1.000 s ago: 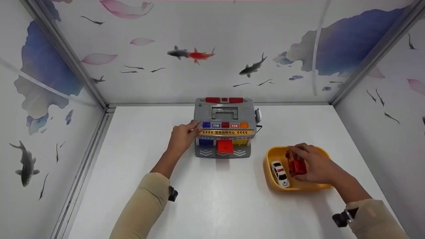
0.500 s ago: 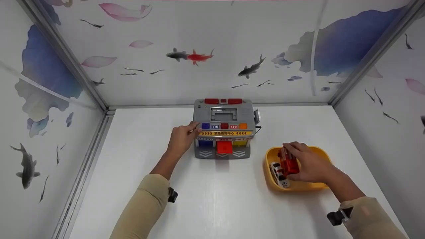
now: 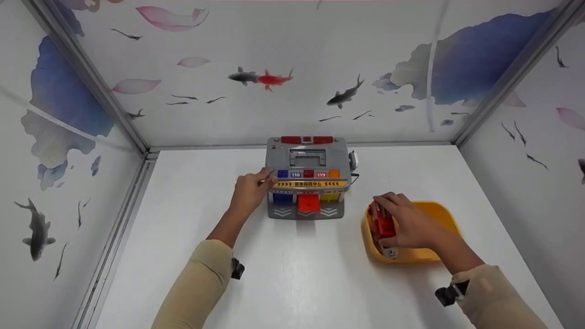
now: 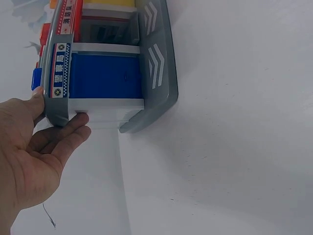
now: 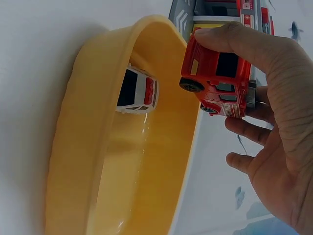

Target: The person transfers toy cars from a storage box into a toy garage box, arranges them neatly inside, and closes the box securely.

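Note:
My left hand [image 3: 249, 194] grips the left front corner of a grey toy emergency station [image 3: 279, 155], thumb on the roof edge and fingers beneath it. In the left wrist view, its blue door [image 4: 105, 76] is down. The middle red door [image 3: 309, 203] sticks out, raised. My right hand [image 3: 409, 224] pinches a red toy fire truck [image 3: 381, 225] between thumb and fingers, above the left rim of a yellow basin [image 3: 445, 219]. In the right wrist view, a white toy car [image 5: 139, 90] lies inside the basin; from the head view, the truck mostly hides it.
A white table [image 3: 292, 283] carries the station near the back wall [image 3: 192, 123] and the basin to its right. Side walls [image 3: 59, 228] with fish prints enclose the table. A small grey part [image 3: 353, 160] juts from the station's right side.
My right hand has lifted the fire truck and carried it left across the basin, now covering most of the white car. The left hand keeps its grip on the station.

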Tool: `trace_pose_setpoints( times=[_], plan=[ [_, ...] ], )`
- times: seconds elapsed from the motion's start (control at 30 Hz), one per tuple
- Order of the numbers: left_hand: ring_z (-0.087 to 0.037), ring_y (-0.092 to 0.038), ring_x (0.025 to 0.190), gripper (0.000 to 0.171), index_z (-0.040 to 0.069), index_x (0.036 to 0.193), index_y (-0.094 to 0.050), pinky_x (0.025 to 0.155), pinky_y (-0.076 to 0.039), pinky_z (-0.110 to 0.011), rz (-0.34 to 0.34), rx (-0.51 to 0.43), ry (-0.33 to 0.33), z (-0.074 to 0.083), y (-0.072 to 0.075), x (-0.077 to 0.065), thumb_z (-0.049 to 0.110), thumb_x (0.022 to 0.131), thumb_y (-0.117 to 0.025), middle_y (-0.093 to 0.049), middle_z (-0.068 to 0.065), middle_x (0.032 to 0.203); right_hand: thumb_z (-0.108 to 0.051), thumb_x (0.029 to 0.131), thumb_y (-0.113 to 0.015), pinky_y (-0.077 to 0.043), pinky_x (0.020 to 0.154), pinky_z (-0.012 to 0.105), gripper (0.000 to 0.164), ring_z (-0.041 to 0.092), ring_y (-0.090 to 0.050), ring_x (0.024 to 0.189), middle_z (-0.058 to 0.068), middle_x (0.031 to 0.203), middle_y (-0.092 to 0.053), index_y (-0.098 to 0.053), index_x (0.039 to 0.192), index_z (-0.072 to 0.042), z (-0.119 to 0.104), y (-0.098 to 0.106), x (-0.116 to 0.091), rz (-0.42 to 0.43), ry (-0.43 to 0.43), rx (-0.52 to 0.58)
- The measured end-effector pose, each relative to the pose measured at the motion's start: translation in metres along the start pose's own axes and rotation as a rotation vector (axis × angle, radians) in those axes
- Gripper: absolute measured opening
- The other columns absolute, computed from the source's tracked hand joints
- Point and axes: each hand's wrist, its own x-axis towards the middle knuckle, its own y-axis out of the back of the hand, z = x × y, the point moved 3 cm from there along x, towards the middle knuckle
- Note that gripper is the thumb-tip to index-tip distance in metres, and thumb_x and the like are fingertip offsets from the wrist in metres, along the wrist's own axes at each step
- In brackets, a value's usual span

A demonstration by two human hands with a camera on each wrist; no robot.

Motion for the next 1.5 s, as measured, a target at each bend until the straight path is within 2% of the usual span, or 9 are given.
trace_pose_setpoints(
  times=[0.33,0.63,0.73,0.87,0.97,1.0,1.17,1.37,1.5],
  plan=[
    [-0.028,-0.077,0.128,0.047,0.021,0.152,-0.068,0.094,-0.065,-0.044,-0.002,0.017,0.002,0.003,0.0,0.0,0.042,0.11,-0.07,-0.063,-0.011,0.156,-0.037,0.08,-0.1,-0.067,0.098,0.049,0.104,0.03,-0.054,0.137,0.01,0.16,-0.053,-0.047,0.165,-0.011,-0.017,-0.01,0.014,0.011,0.041,0.013],
    [-0.021,-0.074,0.106,0.047,0.02,0.151,-0.068,0.081,-0.059,-0.038,0.005,0.035,0.006,0.003,0.001,0.0,0.043,0.11,-0.069,-0.064,-0.013,0.154,-0.038,0.079,-0.099,-0.065,0.104,0.051,0.104,0.033,-0.051,0.143,0.009,0.161,-0.052,-0.047,0.165,-0.014,-0.032,-0.02,0.026,0.012,0.071,-0.011],
    [-0.021,-0.076,0.112,0.047,0.02,0.152,-0.068,0.081,-0.057,-0.037,0.005,0.03,0.004,0.002,0.001,0.0,0.042,0.11,-0.069,-0.063,-0.013,0.155,-0.04,0.079,-0.1,-0.061,0.11,0.055,0.106,0.033,-0.05,0.144,0.009,0.161,-0.052,-0.046,0.166,-0.015,-0.036,-0.024,0.029,0.005,0.076,-0.018],
    [-0.023,-0.077,0.122,0.046,0.02,0.151,-0.068,0.086,-0.06,-0.04,0.004,0.026,0.004,0.002,0.0,0.0,0.042,0.111,-0.068,-0.063,-0.012,0.155,-0.042,0.078,-0.101,-0.048,0.123,0.065,0.108,0.034,-0.05,0.146,0.009,0.161,-0.052,-0.045,0.167,-0.016,-0.043,-0.03,0.033,-0.006,0.084,-0.039],
    [-0.024,-0.078,0.121,0.047,0.019,0.152,-0.068,0.09,-0.062,-0.043,0.002,0.023,0.004,0.002,0.0,-0.001,0.042,0.111,-0.068,-0.064,-0.012,0.155,-0.044,0.078,-0.1,-0.039,0.128,0.07,0.108,0.034,-0.051,0.146,0.009,0.161,-0.053,-0.045,0.166,-0.015,-0.046,-0.034,0.036,-0.015,0.091,-0.058],
    [-0.024,-0.078,0.119,0.047,0.018,0.152,-0.068,0.09,-0.063,-0.043,0.003,0.023,0.003,0.002,0.0,-0.001,0.042,0.111,-0.068,-0.064,-0.013,0.155,-0.044,0.078,-0.1,-0.038,0.128,0.071,0.108,0.034,-0.051,0.147,0.01,0.161,-0.053,-0.045,0.167,-0.015,-0.047,-0.035,0.037,-0.02,0.092,-0.061],
    [-0.028,-0.074,0.134,0.047,0.018,0.152,-0.068,0.099,-0.064,-0.046,-0.003,0.014,0.002,0.004,0.0,-0.002,0.041,0.111,-0.068,-0.063,-0.013,0.155,-0.046,0.08,-0.099,-0.033,0.13,0.073,0.109,0.034,-0.051,0.147,0.011,0.162,-0.052,-0.045,0.167,-0.012,-0.051,-0.039,0.04,-0.041,0.096,-0.05],
    [-0.031,-0.066,0.145,0.047,0.019,0.152,-0.067,0.11,-0.061,-0.047,-0.006,0.009,0.006,0.004,0.001,-0.002,0.041,0.111,-0.068,-0.062,-0.013,0.157,-0.045,0.079,-0.1,-0.032,0.131,0.072,0.108,0.034,-0.05,0.148,0.011,0.163,-0.051,-0.045,0.167,-0.016,-0.056,-0.046,0.046,-0.066,0.075,-0.05],
    [-0.031,-0.07,0.14,0.046,0.021,0.152,-0.068,0.106,-0.063,-0.047,-0.006,0.016,0.003,0.003,0.0,-0.001,0.042,0.11,-0.069,-0.063,-0.012,0.156,-0.043,0.079,-0.1,-0.031,0.131,0.073,0.109,0.035,-0.048,0.151,0.011,0.164,-0.05,-0.043,0.168,-0.017,-0.06,-0.053,0.05,-0.092,0.055,-0.028]
  ],
)
